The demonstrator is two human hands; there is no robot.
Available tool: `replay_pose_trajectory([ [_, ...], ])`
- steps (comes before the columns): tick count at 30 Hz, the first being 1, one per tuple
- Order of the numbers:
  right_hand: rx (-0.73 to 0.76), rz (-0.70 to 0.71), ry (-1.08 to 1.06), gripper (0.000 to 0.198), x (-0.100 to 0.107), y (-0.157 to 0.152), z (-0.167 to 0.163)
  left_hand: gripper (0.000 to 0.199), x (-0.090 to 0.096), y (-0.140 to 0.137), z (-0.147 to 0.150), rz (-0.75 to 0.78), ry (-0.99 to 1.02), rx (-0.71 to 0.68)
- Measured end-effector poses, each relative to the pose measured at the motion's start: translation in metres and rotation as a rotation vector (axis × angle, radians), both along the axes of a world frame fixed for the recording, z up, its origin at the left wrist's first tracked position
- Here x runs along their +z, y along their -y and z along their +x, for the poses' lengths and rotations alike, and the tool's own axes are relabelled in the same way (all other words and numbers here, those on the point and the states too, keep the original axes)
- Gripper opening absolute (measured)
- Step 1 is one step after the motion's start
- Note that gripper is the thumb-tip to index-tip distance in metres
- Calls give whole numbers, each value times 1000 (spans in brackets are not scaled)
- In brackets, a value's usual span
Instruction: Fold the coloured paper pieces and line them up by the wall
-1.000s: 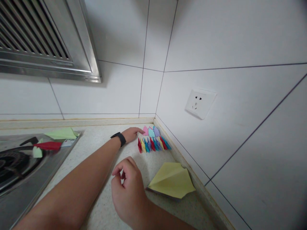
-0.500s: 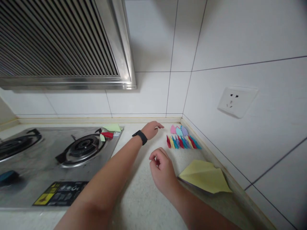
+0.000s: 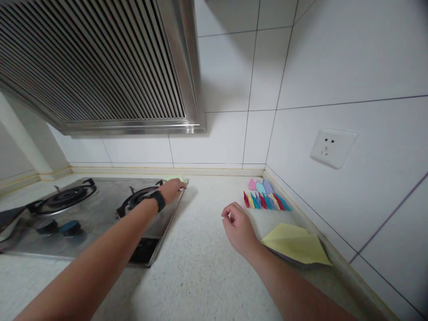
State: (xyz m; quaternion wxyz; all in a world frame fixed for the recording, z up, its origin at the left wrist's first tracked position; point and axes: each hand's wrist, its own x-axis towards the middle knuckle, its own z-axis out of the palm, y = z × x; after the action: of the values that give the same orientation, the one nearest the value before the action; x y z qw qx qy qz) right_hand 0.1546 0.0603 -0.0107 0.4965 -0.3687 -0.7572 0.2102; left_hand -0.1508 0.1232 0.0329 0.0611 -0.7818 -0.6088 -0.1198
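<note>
My left hand (image 3: 172, 191), with a dark band on its wrist, is at the back right corner of the stove. Its fingers are bent downward beside a pale green paper (image 3: 175, 178); whatever they grip is hidden. Over the countertop my right hand (image 3: 238, 228) hovers or rests with thumb and fingers curled into a ring, nothing visible inside. Beyond it stands a row of small folded paper pieces (image 3: 265, 201) in red, yellow, blue and purple. Behind that row lie pink, light blue and purple paper pieces (image 3: 260, 186). A larger yellow folded paper (image 3: 296, 243) lies right of my right hand.
The gas stove (image 3: 107, 232) fills the left side, with burners, knobs (image 3: 71, 228) and a pan partly in view at the far left. A steel range hood (image 3: 133, 127) overhangs it. Tiled walls meet behind the countertop (image 3: 197, 267); a socket (image 3: 333, 148) is on the right wall.
My left hand has moved left, from near the paper row to the stove's back corner. It now covers the red piece seen there. My right hand keeps its curl. The view has turned left.
</note>
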Motion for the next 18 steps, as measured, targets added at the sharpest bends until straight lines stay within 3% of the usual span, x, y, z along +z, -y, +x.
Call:
replay_pose_trajectory([
  [3, -11, 7, 7, 18, -1, -2, 0, 33, 4, -4, -35, 7, -27, 164],
  [6, -8, 13, 19, 19, -1, -3, 1, 40, 5, -17, -51, 7, -35, 237],
  [14, 12, -6, 33, 21, -3, -2, 2, 48, -5, -72, -49, 2, 27, 302],
  [18, 7, -48, 40, 21, -4, -1, 2, 26, -9, -86, -42, 23, 102, 298],
])
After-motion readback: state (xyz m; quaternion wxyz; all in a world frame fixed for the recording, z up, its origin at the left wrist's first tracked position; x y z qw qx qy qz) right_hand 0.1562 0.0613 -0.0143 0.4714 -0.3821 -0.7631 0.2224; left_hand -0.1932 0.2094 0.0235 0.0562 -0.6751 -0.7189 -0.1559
